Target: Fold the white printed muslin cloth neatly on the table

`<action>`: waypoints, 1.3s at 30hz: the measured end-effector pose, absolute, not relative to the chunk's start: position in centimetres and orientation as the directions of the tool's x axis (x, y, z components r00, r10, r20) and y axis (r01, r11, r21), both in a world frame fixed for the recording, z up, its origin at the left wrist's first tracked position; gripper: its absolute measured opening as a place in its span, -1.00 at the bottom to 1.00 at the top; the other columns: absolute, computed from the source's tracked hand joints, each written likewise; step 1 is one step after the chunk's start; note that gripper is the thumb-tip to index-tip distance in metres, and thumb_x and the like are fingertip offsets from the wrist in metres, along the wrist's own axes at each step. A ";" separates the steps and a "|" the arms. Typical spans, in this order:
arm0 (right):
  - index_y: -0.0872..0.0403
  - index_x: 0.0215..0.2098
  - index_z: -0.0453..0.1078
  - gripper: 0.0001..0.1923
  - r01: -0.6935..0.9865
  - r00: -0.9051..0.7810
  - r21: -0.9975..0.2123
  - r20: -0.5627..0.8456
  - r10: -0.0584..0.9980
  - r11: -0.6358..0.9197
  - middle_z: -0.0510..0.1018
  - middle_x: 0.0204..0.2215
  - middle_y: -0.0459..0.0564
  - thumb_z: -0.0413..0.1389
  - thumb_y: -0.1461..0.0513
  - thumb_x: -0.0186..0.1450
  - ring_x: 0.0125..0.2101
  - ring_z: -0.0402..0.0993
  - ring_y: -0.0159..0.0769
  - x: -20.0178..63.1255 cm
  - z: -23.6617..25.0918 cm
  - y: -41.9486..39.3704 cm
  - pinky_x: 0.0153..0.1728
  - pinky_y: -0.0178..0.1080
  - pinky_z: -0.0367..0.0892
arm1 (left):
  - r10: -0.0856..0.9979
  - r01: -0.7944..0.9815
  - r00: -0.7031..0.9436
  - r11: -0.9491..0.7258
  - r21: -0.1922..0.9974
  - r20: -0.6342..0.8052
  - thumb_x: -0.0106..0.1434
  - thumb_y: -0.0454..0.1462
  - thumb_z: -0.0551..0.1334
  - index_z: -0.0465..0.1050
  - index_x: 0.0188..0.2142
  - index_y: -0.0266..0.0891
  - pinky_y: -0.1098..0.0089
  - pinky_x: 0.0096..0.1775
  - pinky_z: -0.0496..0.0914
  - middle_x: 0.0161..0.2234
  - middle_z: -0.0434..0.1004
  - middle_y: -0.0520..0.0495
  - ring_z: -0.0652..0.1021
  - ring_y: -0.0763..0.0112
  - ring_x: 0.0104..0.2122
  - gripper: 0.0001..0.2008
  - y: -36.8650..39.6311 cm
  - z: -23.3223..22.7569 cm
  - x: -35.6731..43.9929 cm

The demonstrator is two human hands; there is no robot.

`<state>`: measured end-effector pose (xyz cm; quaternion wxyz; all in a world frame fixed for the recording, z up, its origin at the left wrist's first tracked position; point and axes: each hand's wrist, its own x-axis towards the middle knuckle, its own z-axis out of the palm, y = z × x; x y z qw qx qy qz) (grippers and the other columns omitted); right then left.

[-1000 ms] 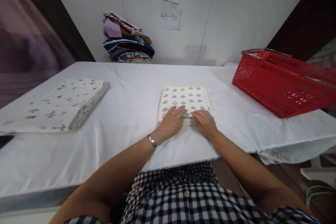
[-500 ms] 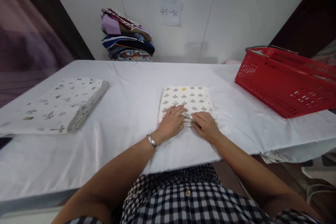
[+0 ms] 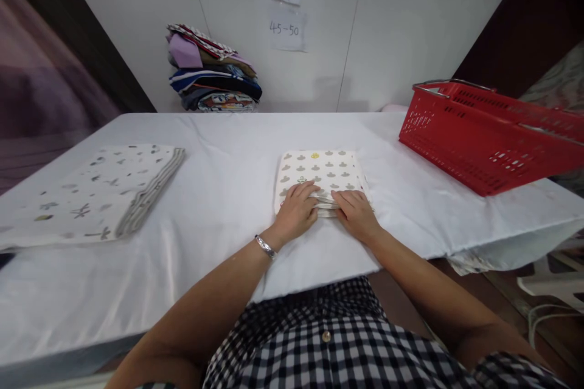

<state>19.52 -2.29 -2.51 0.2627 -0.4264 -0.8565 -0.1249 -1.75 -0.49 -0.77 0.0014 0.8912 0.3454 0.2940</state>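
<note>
A folded cream cloth with a grey cloud print (image 3: 319, 170) lies in the middle of the white table (image 3: 228, 194). My left hand (image 3: 296, 213) rests on its near left corner, fingers bent over the edge. My right hand (image 3: 356, 214) lies on its near right corner, fingers curled at the stacked layers of the front edge. Both hands press the near edge; whether they grip the layers or only hold them down is unclear. A silver bracelet (image 3: 265, 247) is on my left wrist.
A larger folded cloth with small prints (image 3: 95, 191) lies at the table's left. A red plastic basket (image 3: 488, 134) stands tilted at the right. A pile of folded coloured fabrics (image 3: 212, 70) sits against the back wall under paper labels (image 3: 285, 6).
My hands have stayed on the cloth's near edge with only slight finger shifts. The camera view has shifted a little.
</note>
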 end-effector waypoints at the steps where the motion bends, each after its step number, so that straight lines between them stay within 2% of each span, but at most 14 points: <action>1: 0.14 0.09 0.24 -0.63 0.802 -0.492 -0.003 0.563 0.664 0.597 0.49 -0.17 0.11 -0.07 0.30 0.32 -0.16 0.35 -0.14 19.6 -2.4 -2.3 -0.16 -0.10 0.19 | 0.605 0.610 0.601 -0.769 0.189 0.522 0.21 -0.39 0.09 0.42 -0.36 -0.24 0.09 0.15 0.12 0.05 0.36 -0.12 0.21 0.20 0.17 -0.85 -0.5 -0.8 -1.8; 7: 0.12 0.00 0.31 -0.72 0.793 -0.509 0.026 0.577 0.639 0.608 0.52 -0.22 0.08 -0.07 0.30 0.34 -0.20 0.37 -0.19 20.4 -2.4 -2.8 -0.20 -0.15 0.21 | 0.541 0.578 0.675 -0.811 0.096 0.501 0.25 -0.40 0.05 0.41 -0.25 -0.21 0.03 0.14 0.10 0.05 0.36 -0.11 0.28 0.23 0.12 -0.81 -1.2 -1.2 -2.0; 12: 0.09 -0.03 0.34 -0.73 0.811 -0.500 0.024 0.546 0.672 0.585 0.52 -0.23 0.06 -0.06 0.31 0.34 -0.21 0.38 -0.19 20.7 -2.4 -3.3 -0.22 -0.16 0.22 | 0.556 0.578 0.621 -0.801 0.157 0.552 0.24 -0.40 0.07 0.35 -0.17 -0.25 0.12 0.04 0.25 -0.02 0.41 -0.17 0.41 0.28 -0.03 -0.81 -1.2 -1.5 -2.8; 16: 0.06 -0.03 0.34 -0.72 0.808 -0.497 -0.006 0.530 0.687 0.590 0.52 -0.20 0.06 -0.06 0.32 0.33 -0.19 0.38 -0.18 20.7 -2.6 -3.4 -0.20 -0.14 0.23 | 0.569 0.604 0.593 -0.782 0.153 0.570 0.25 -0.41 0.06 0.27 0.01 -0.26 0.17 -0.04 0.32 -0.11 0.49 -0.15 0.47 0.29 -0.10 -0.68 -0.7 -2.0 -3.5; 20: 0.06 -0.02 0.34 -0.71 0.801 -0.475 -0.073 0.527 0.705 0.594 0.50 -0.16 0.07 -0.05 0.31 0.32 -0.16 0.37 -0.17 20.6 -2.5 -3.5 -0.18 -0.12 0.26 | 0.541 0.618 0.601 -0.781 0.086 0.588 0.27 -0.44 0.04 0.36 -0.04 -0.19 0.20 -0.01 0.32 -0.07 0.50 -0.08 0.45 0.31 -0.03 -0.69 -0.5 -2.6 -3.8; 25: 0.02 0.03 0.32 -0.67 0.781 -0.447 -0.195 0.490 0.748 0.594 0.50 -0.13 0.05 0.03 0.21 0.29 -0.15 0.38 -0.16 20.4 -1.4 -3.3 -0.16 -0.09 0.30 | 0.573 0.658 0.559 -0.746 0.100 0.600 0.26 -0.41 0.06 0.41 -0.08 -0.17 0.24 -0.01 0.36 -0.07 0.52 -0.02 0.47 0.32 -0.02 -0.71 -0.8 -2.8 -3.8; 31: 0.02 -0.09 0.42 -0.75 0.752 -0.481 -0.157 0.533 0.696 0.640 0.54 -0.17 0.02 -0.03 0.25 0.34 -0.16 0.40 -0.21 20.6 -1.8 -2.6 -0.19 -0.12 0.30 | 0.572 0.670 0.569 -0.739 0.071 0.591 0.27 -0.42 0.04 0.46 -0.12 -0.11 0.23 -0.02 0.39 -0.06 0.52 0.02 0.47 0.33 0.00 -0.69 -0.6 -2.2 -4.1; 35: 0.03 -0.09 0.43 -0.76 0.749 -0.489 -0.134 0.549 0.678 0.649 0.55 -0.18 0.04 -0.02 0.27 0.34 -0.17 0.41 -0.21 20.6 -2.6 -2.6 -0.20 -0.11 0.28 | 0.587 0.644 0.577 -0.755 0.125 0.568 0.27 -0.41 0.05 0.48 -0.16 -0.10 0.19 -0.01 0.39 -0.09 0.54 0.03 0.45 0.34 0.02 -0.71 -0.3 -2.4 -4.4; 39: 0.01 -0.10 0.44 -0.77 0.741 -0.480 -0.159 0.555 0.680 0.653 0.55 -0.18 0.03 -0.01 0.26 0.34 -0.18 0.41 -0.22 20.6 -2.8 -2.6 -0.22 -0.12 0.28 | 0.600 0.630 0.580 -0.759 0.163 0.551 0.27 -0.43 0.02 0.43 -0.07 -0.12 0.20 0.04 0.36 -0.03 0.50 0.01 0.44 0.36 0.04 -0.66 -0.5 -2.6 -5.0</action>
